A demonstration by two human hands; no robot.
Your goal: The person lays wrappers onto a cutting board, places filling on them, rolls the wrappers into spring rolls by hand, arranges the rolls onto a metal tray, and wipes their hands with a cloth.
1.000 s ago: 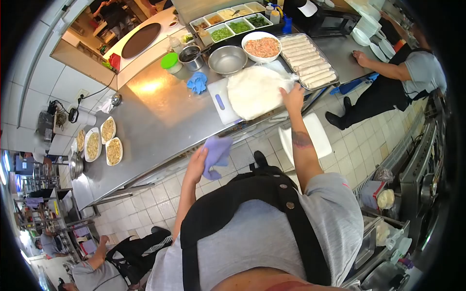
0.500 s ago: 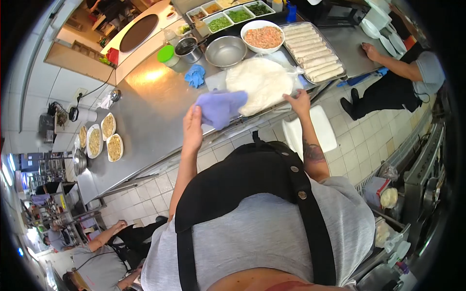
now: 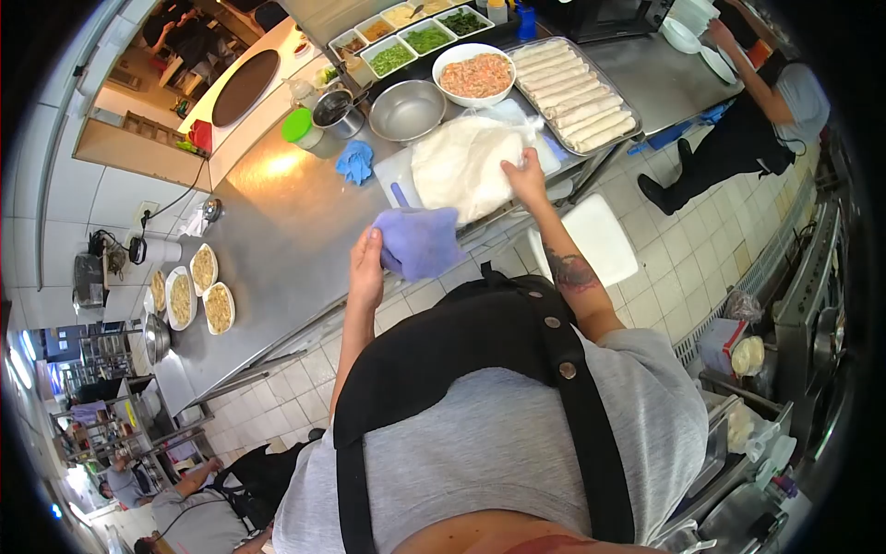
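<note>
My left hand [image 3: 367,268] grips a purple cloth [image 3: 417,242], which hangs over the counter's front edge. My right hand [image 3: 528,180] has its thumb and fingers on the right edge of a pile of thin white dough sheets [image 3: 461,166]. Clear plastic shows around the far side of the sheets. Under them lies a white cutting board [image 3: 395,185]. Just behind the sheets are an empty-looking metal bowl [image 3: 407,111] and a white bowl of pinkish chopped filling [image 3: 474,76]. A metal tray of white rolls [image 3: 577,97] stands to the right.
A crumpled blue glove [image 3: 354,162], a green-lidded jar [image 3: 297,127] and a small pot [image 3: 338,115] stand left of the metal bowl. Several filled white dishes [image 3: 182,297] sit at the counter's left end. A co-worker [image 3: 794,106] stands at the right beside white bowls.
My right hand has moved left and inward with the edge of the dough sheets, which now look bunched. The cloth hangs slightly lower. The co-worker's arm at the right has risen toward the bowls.
</note>
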